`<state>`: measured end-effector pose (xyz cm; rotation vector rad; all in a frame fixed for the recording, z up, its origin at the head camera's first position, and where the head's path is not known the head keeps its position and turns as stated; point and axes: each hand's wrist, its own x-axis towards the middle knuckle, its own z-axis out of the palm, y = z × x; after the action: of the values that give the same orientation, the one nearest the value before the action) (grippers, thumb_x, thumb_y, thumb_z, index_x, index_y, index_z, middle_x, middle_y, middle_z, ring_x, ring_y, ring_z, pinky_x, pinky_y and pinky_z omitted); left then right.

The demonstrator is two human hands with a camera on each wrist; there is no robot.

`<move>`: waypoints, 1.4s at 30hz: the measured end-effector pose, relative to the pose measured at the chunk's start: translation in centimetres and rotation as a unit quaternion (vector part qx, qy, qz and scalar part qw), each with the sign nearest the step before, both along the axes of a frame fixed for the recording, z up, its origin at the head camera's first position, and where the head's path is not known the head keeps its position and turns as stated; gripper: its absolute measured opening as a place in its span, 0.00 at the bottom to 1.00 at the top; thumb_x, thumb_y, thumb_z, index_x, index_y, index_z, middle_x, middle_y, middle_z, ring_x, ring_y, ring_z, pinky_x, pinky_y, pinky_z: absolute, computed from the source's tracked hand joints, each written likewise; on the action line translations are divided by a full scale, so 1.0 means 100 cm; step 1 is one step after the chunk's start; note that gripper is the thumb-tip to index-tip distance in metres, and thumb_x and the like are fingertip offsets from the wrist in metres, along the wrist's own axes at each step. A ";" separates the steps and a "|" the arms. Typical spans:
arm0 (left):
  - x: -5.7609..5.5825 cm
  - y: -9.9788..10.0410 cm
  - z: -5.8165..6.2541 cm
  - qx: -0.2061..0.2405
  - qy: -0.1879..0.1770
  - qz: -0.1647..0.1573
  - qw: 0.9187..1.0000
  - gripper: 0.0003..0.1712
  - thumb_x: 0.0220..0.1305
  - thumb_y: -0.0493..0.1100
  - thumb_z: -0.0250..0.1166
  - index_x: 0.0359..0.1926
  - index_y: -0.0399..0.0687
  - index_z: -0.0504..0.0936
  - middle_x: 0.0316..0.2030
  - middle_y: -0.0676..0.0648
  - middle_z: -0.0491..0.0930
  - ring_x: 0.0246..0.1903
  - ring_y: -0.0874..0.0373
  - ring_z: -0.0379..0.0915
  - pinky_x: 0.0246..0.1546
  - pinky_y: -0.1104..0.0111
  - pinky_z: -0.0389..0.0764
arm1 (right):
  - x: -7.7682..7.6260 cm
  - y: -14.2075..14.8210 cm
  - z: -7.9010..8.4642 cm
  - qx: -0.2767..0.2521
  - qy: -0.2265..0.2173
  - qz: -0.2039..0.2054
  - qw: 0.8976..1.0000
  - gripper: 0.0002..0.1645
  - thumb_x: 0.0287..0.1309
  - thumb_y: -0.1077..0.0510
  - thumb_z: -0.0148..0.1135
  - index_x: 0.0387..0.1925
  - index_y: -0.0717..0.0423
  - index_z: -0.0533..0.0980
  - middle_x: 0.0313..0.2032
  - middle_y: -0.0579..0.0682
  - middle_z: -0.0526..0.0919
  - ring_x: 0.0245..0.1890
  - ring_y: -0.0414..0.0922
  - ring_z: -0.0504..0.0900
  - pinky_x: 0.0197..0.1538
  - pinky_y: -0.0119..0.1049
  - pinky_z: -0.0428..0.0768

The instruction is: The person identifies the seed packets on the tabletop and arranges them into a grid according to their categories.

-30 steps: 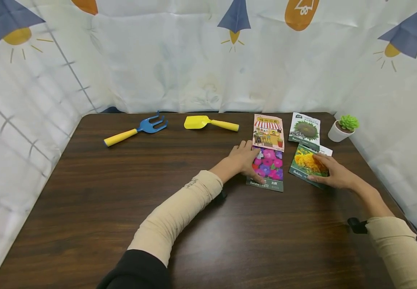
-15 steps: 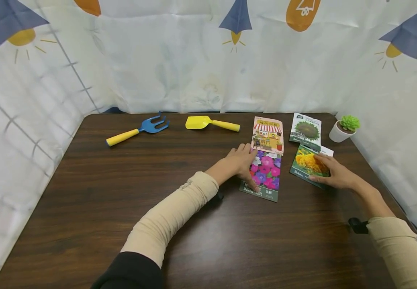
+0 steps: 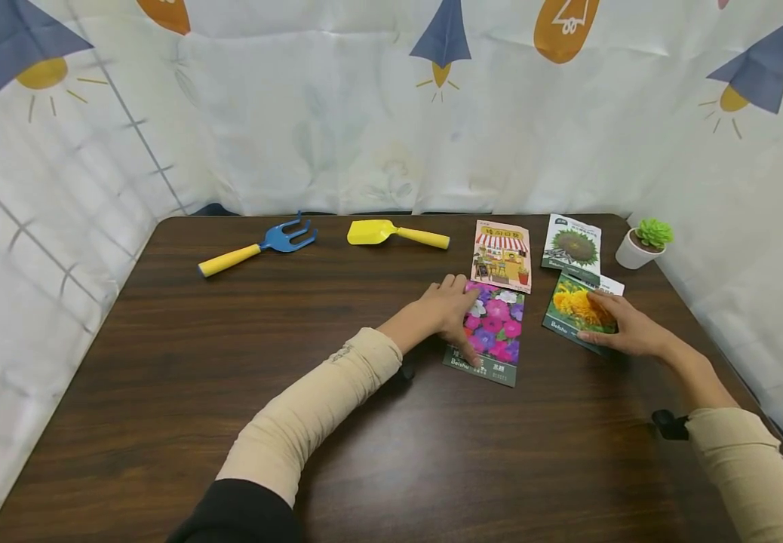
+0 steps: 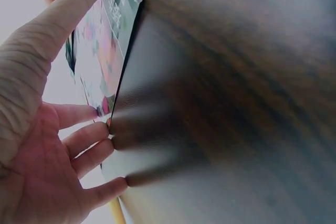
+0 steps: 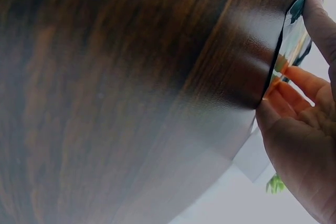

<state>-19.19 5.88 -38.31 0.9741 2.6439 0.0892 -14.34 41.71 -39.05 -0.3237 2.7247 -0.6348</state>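
In the head view, my left hand (image 3: 442, 311) lies over the left side of a seed packet (image 3: 498, 328) with pink and purple flowers. Its thumb rests on the dark lower band; in the left wrist view the other fingers (image 4: 86, 142) reach out straight along the packet's edge and the tabletop. My right hand (image 3: 625, 324) touches a yellow-flower seed packet (image 3: 571, 303), its thumb on the lower part and its fingers over the right side. Above these lie a pink packet (image 3: 502, 253) with a shop picture and a white sunflower-head packet (image 3: 573, 245), each meeting the packet below it.
A blue hand fork (image 3: 286, 237) with a yellow handle and a yellow trowel (image 3: 373, 231) lie along the back of the dark wooden table (image 3: 161, 362). A small potted succulent (image 3: 651, 240) stands at the back right corner. A white printed curtain (image 3: 337, 113) hangs behind.
My left hand has slid the pink-and-purple flower packet toward me and to the left, and it has turned slightly. The pink shop packet shifted slightly the same way. My right hand stays in place.
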 end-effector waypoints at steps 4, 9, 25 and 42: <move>0.007 -0.007 0.001 -0.005 0.001 -0.006 1.000 0.80 0.29 0.84 0.74 0.80 0.52 0.56 0.62 0.45 0.60 0.62 0.52 0.55 0.66 0.57 0.66 | 0.000 0.000 0.000 0.001 0.003 0.004 1.000 0.55 0.63 0.50 0.71 0.74 0.76 0.52 0.71 0.81 0.48 0.69 0.79 0.51 0.64 0.77 0.56; 0.014 -0.016 0.003 -0.006 0.002 -0.009 1.000 0.81 0.30 0.84 0.74 0.80 0.50 0.55 0.61 0.45 0.60 0.61 0.52 0.55 0.66 0.58 0.66 | 0.000 0.000 0.000 0.005 0.007 0.005 1.000 0.55 0.63 0.49 0.71 0.74 0.77 0.52 0.71 0.81 0.49 0.69 0.79 0.51 0.64 0.77 0.57; 0.033 -0.041 0.003 -0.022 -0.001 0.012 1.000 0.82 0.29 0.85 0.73 0.80 0.46 0.56 0.64 0.41 0.57 0.61 0.49 0.55 0.60 0.60 0.70 | 0.002 -0.005 0.001 0.013 0.007 0.011 1.000 0.55 0.63 0.49 0.71 0.74 0.77 0.52 0.71 0.81 0.50 0.69 0.78 0.52 0.64 0.77 0.57; 0.045 -0.076 0.006 -0.031 -0.005 0.006 0.999 0.79 0.35 0.85 0.71 0.78 0.40 0.57 0.77 0.43 0.54 0.77 0.47 0.47 0.74 0.53 0.61 | 0.003 -0.009 0.002 0.012 0.002 0.010 1.000 0.55 0.63 0.48 0.71 0.74 0.76 0.52 0.71 0.80 0.49 0.69 0.79 0.51 0.64 0.77 0.56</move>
<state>-14.72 -1.75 -37.75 0.9352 2.6270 0.0161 -14.02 40.82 -38.83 -0.3455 2.7267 -0.5949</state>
